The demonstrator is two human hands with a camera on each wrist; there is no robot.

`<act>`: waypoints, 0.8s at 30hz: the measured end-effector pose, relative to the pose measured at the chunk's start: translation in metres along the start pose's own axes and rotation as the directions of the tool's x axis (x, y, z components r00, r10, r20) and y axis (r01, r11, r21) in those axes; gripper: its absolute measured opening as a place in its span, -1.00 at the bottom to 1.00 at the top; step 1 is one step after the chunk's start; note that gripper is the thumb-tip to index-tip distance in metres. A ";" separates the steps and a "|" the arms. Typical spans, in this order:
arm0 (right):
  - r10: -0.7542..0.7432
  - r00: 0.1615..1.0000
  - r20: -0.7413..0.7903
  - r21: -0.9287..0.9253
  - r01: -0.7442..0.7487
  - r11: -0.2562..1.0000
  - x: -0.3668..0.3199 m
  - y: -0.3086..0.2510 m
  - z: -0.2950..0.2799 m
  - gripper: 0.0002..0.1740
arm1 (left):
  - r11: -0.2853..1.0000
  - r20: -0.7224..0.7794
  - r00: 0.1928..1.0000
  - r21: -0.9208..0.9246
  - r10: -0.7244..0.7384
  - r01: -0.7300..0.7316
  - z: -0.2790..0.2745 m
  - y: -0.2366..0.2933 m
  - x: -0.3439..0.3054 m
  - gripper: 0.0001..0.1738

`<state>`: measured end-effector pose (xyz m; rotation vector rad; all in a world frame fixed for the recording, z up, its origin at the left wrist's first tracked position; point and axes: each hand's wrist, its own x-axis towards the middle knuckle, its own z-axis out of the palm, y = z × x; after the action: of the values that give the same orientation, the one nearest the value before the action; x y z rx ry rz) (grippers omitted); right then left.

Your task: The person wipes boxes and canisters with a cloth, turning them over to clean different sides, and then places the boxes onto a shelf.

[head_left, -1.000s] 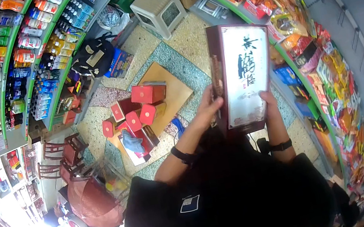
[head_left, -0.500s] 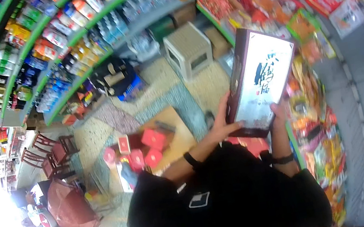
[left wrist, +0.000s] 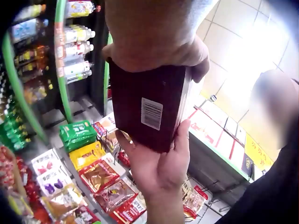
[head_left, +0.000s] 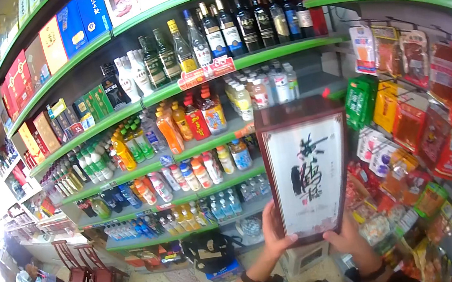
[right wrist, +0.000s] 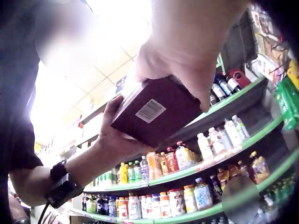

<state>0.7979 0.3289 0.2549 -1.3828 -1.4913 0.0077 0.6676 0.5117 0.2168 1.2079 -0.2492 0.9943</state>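
Note:
A dark red gift box (head_left: 311, 180) with a white front panel and black brush lettering is held up in front of the shelves. My left hand (head_left: 276, 233) grips its lower left corner, thumb lying on the front panel. At the lower right corner my right hand (head_left: 345, 236) grips it the same way. In the left wrist view the box's plain end (left wrist: 145, 100) shows a white barcode label (left wrist: 152, 113). The right wrist view shows that same end, with the left hand (right wrist: 114, 135) along one side of the box.
Green-edged shelves ahead carry wine bottles (head_left: 245, 24), drinks (head_left: 175, 125) and boxed goods (head_left: 72, 26). Packaged snacks (head_left: 414, 121) hang at the right. A pale stool (head_left: 305, 259) stands below the box. Wooden chairs (head_left: 101, 269) and a black bag (head_left: 208, 251) are at lower left.
The head view has swung up from the floor to the shelves. Both hands have raised the box from low over the floor to in front of the shelves, keeping their grip.

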 end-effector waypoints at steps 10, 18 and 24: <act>-0.313 0.923 -0.224 0.509 0.384 0.770 0.288 0.069 0.001 -0.15 | 0.760 0.344 0.918 0.538 0.197 -0.365 -0.060 0.104 0.289 0.31; -0.663 0.642 -0.385 0.197 0.759 0.621 0.518 0.020 -0.039 -0.29 | 0.410 0.476 0.777 0.665 0.412 -0.624 -0.050 0.209 0.480 -0.12; -0.801 0.415 -0.431 -0.204 0.820 0.534 0.651 -0.024 -0.077 -0.37 | 0.054 0.606 0.523 0.621 0.600 -0.782 -0.040 0.258 0.585 -0.49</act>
<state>0.9761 0.7467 0.7284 -0.4076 -1.5578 -0.8800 0.7984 0.8454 0.7478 2.2572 -0.5779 2.0671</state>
